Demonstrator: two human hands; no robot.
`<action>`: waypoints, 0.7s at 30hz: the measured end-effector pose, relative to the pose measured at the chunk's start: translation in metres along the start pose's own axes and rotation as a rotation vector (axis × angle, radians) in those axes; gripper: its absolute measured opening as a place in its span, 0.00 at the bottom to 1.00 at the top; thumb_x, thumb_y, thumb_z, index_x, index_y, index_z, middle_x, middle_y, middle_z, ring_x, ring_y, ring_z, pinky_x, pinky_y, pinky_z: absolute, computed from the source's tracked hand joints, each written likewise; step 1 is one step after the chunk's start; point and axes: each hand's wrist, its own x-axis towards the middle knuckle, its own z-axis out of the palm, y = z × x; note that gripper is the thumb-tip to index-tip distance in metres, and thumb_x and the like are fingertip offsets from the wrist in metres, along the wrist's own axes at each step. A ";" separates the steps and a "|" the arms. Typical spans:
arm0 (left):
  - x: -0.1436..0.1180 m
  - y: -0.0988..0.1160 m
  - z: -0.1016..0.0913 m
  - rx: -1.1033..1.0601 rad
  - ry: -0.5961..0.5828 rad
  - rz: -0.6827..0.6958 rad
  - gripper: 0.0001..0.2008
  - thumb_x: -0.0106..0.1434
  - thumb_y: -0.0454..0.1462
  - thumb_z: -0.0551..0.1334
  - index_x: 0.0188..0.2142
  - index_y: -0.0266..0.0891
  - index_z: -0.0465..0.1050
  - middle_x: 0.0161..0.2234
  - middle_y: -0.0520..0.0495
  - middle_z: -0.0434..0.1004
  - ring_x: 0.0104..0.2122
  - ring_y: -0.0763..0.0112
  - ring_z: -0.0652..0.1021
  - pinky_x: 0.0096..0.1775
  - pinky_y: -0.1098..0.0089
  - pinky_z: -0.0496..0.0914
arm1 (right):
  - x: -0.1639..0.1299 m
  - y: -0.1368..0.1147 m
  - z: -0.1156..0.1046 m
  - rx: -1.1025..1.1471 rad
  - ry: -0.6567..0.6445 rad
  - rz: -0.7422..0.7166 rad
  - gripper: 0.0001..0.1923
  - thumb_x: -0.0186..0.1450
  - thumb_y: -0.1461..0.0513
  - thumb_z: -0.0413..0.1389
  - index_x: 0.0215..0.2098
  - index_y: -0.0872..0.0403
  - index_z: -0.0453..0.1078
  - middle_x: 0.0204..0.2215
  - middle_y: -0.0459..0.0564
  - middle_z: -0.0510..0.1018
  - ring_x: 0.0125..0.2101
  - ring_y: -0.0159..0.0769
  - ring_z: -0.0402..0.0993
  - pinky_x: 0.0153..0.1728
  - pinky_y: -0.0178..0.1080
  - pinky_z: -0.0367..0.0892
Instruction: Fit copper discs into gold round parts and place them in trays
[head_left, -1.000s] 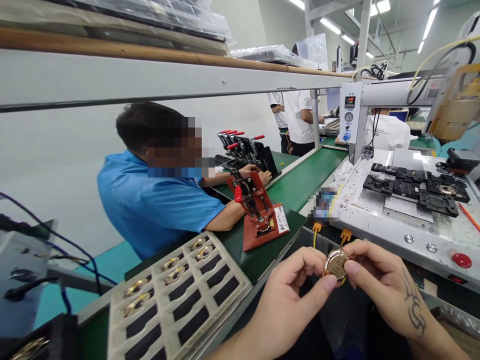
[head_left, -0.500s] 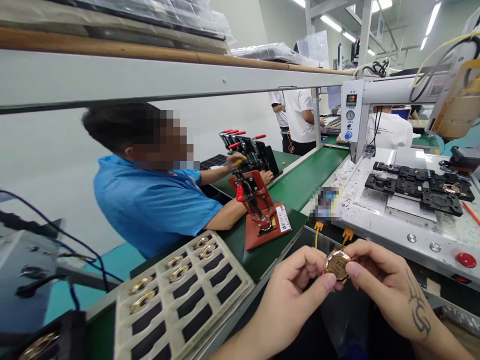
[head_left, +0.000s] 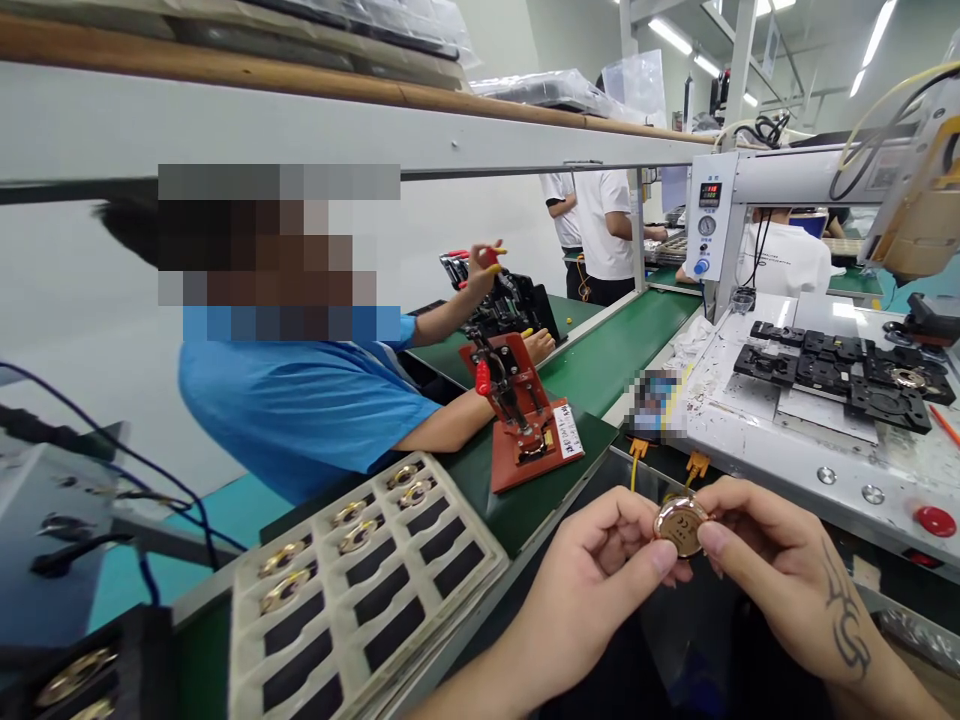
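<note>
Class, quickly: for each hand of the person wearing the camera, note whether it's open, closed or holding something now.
Left hand: closed, fingers pinching the round gold piece.
Right hand: closed, pinching the same piece's opposite edge.

The left hand [head_left: 596,565] and the right hand [head_left: 769,560] pinch a round gold case [head_left: 679,527] between thumbs and fingers, its marked flat face toward the camera. From that case, a pale tray [head_left: 246,660] with gold pieces [head_left: 358,537] in its slots lies near nine o'clock on the green desk [head_left: 519,522], a red clamp fixture [head_left: 534,455] stands at ten, and a blue-shirted co-worker [head_left: 300,410] is beyond the tray. Black plates [head_left: 832,370] lie at two o'clock on a white machine [head_left: 750,425], whose red button [head_left: 935,521] sits at three.
</note>
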 end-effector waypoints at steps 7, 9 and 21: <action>-0.001 0.000 -0.001 0.006 -0.009 -0.001 0.15 0.67 0.44 0.76 0.35 0.38 0.75 0.33 0.48 0.84 0.35 0.70 0.83 0.42 0.71 0.76 | -0.001 0.000 -0.001 -0.028 0.005 -0.022 0.07 0.77 0.56 0.63 0.46 0.48 0.83 0.37 0.48 0.88 0.35 0.35 0.85 0.39 0.32 0.81; -0.001 0.000 -0.001 -0.001 -0.013 0.004 0.15 0.68 0.44 0.76 0.35 0.38 0.75 0.34 0.48 0.84 0.35 0.70 0.83 0.42 0.71 0.76 | -0.002 0.000 -0.001 -0.029 0.006 -0.020 0.07 0.77 0.56 0.63 0.46 0.48 0.82 0.38 0.48 0.88 0.35 0.36 0.85 0.39 0.33 0.81; 0.000 0.000 0.000 -0.016 -0.012 0.000 0.15 0.67 0.44 0.76 0.35 0.38 0.75 0.34 0.48 0.84 0.35 0.71 0.83 0.43 0.71 0.77 | -0.004 0.003 -0.003 -0.066 0.000 -0.010 0.07 0.78 0.56 0.62 0.49 0.47 0.82 0.38 0.47 0.87 0.37 0.37 0.85 0.41 0.33 0.80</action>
